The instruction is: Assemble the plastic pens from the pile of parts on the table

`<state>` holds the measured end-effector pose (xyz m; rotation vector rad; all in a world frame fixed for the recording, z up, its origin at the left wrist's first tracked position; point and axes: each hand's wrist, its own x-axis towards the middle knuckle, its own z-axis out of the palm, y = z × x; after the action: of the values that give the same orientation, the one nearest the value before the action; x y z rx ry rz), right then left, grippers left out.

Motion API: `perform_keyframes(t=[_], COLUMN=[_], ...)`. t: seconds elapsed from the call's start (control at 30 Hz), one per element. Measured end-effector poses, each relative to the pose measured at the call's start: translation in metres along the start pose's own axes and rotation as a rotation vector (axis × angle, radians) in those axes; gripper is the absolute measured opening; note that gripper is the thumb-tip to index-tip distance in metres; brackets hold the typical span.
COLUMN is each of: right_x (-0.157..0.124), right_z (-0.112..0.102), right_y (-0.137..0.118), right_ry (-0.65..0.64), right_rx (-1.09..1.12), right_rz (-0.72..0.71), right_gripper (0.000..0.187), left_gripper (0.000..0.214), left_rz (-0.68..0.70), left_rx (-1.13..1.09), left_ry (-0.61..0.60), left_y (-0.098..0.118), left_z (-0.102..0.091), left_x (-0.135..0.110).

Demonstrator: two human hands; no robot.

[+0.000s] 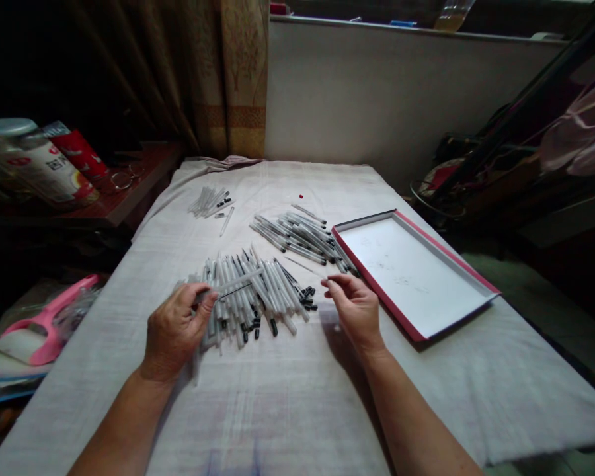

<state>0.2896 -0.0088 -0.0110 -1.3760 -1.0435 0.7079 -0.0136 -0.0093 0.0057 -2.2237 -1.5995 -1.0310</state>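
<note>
My left hand [176,324] is closed on a clear pen barrel [242,279], with a thin dark rod beside it that looks like a refill. Between the thumb and fingertips of my right hand [354,311] is a thin pen refill [305,266], its far end pointing up and left. Below and between the hands lies a large heap of clear pen barrels [277,291], with loose black pen caps [308,297] along its edges. Farther back, a second pile of pens [297,235] with dark ends rests against a shallow red-edged box [406,322].
A small group of barrels [205,200] and a tiny red piece [301,196] lie toward the far side of the cloth-covered table [277,410]. At left are a jar [39,165], a red can [79,152], glasses [123,177] and a pink-handled tool [47,320].
</note>
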Motion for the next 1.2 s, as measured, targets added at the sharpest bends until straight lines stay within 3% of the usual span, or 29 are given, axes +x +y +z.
perform_keyframes(t=[0.17,0.3,0.4,0.5,0.63,0.8,0.9,1.0,1.1,1.17,1.2], right_x=[-0.014,-0.015,-0.014,-0.015,-0.019,-0.024,-0.024,-0.017,-0.004,0.002,0.003], right_z=[0.006,0.003,0.001,0.002,0.006,0.014,0.014,0.006,-0.009,-0.014,-0.014], right_y=[0.004,0.001,-0.001,-0.005,-0.012,-0.020,-0.023,-0.023,-0.022,-0.021,-0.021], right_ry=[-0.212,-0.280,-0.295,-0.340,-0.535,-0.701,-0.713,-0.682,-0.458,-0.285,-0.251], right_rx=[-0.419,-0.546,-0.541,-0.390,-0.149,-0.058,-0.029,-0.029,-0.026,-0.022,-0.032], right_rz=[-0.287,-0.364,-0.329,-0.254,-0.052,0.120,0.124,0.063,-0.033,-0.086,-0.102], right_gripper=[0.015,0.015,0.017,0.024,0.043,0.058,0.053,0.045,0.038,0.033,0.030], left_gripper=[0.027,0.027,0.024,0.020,0.016,0.020,0.032,0.049,0.054,0.052,0.050], left_rz=[0.065,0.095,0.153,0.216,0.287,0.329,0.350,0.310,0.064,-0.208,-0.279], left_rx=[-0.084,-0.147,-0.161,-0.176,-0.223,-0.237,-0.173,-0.205,-0.348,-0.330,-0.299], left_ry=[-0.049,-0.110,-0.103,-0.092,-0.114,-0.146,-0.214,-0.361,-0.415,-0.294,-0.233], left_y=[0.014,0.022,0.028,0.034,0.041,0.043,0.041,0.029,0.006,-0.009,-0.014], left_z=[0.005,0.007,0.007,0.007,0.007,0.008,0.007,-0.001,-0.017,-0.025,-0.027], left_x=[-0.006,-0.008,-0.007,-0.007,-0.008,-0.008,-0.006,-0.003,0.001,0.004,0.005])
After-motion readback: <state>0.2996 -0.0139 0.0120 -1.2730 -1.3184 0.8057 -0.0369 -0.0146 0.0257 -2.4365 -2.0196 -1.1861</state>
